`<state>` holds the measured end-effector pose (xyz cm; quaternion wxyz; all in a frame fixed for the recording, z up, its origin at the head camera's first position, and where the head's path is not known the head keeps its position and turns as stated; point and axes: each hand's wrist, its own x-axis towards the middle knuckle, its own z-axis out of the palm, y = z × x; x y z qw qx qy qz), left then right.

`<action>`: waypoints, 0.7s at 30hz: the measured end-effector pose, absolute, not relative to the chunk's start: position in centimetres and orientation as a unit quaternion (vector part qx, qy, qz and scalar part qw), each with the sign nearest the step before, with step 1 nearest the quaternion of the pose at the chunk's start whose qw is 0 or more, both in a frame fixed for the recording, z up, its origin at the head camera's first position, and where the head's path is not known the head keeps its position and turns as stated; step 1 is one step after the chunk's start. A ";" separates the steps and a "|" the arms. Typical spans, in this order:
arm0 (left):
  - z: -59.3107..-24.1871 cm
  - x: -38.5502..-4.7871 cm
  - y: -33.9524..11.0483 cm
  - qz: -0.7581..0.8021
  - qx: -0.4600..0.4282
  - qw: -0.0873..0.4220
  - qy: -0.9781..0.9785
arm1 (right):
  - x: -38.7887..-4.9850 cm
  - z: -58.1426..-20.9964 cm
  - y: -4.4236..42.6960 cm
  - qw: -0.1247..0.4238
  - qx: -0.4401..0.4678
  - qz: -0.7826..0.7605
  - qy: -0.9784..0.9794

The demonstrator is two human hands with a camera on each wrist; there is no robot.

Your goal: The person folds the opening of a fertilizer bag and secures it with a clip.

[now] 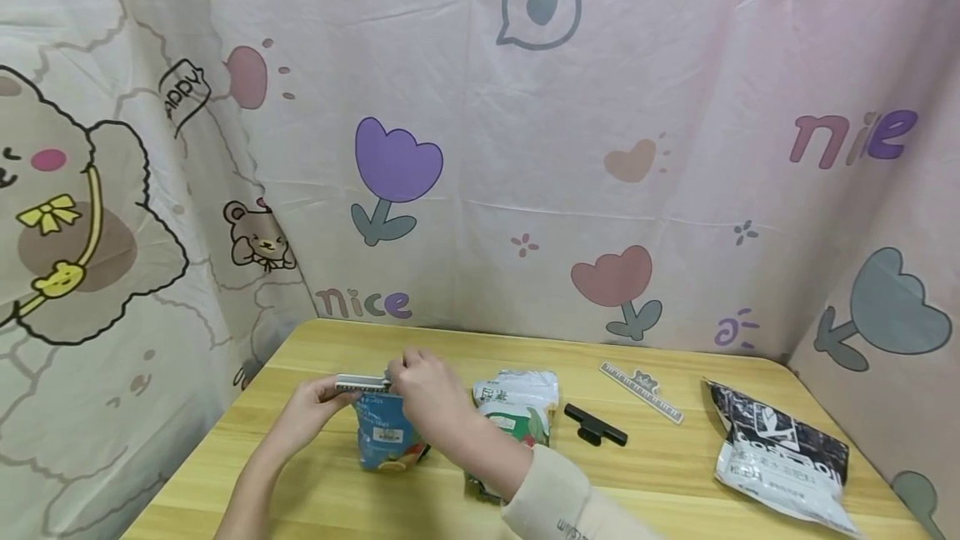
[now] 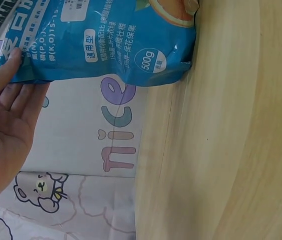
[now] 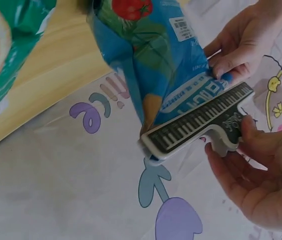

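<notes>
A blue printed bag stands upright on the table's left half; the left wrist view shows 500g and an orange slice on its front. Across its top edge lies a black-and-white sealing clip with a piano-key pattern. My left hand pinches the bag's upper edge between thumb and fingers, beside one end of the clip. The clip's handle is held by my right hand, thumb on one side and fingers on the other. From the head view, the right hand hides part of the clip and the bag's upper right.
Right of the blue bag lies a green-and-white bag, partly behind my right forearm. Beyond it are a black clip and a white clip. A black-and-silver bag lies at the table's right. A printed curtain hangs behind the table.
</notes>
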<state>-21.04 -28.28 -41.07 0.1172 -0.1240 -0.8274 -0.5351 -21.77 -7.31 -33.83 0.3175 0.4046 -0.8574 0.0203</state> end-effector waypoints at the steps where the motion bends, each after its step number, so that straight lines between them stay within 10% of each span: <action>1: -41.1 -21.1 -28.3 -0.536 -0.122 0.115 -0.828 | -21.7 -33.9 -7.4 0.321 0.402 0.011 -0.857; 21: -40.9 -21.2 -28.2 -0.545 -0.126 0.108 -0.822 | -21.8 -34.9 -9.6 0.335 0.349 -0.104 -0.869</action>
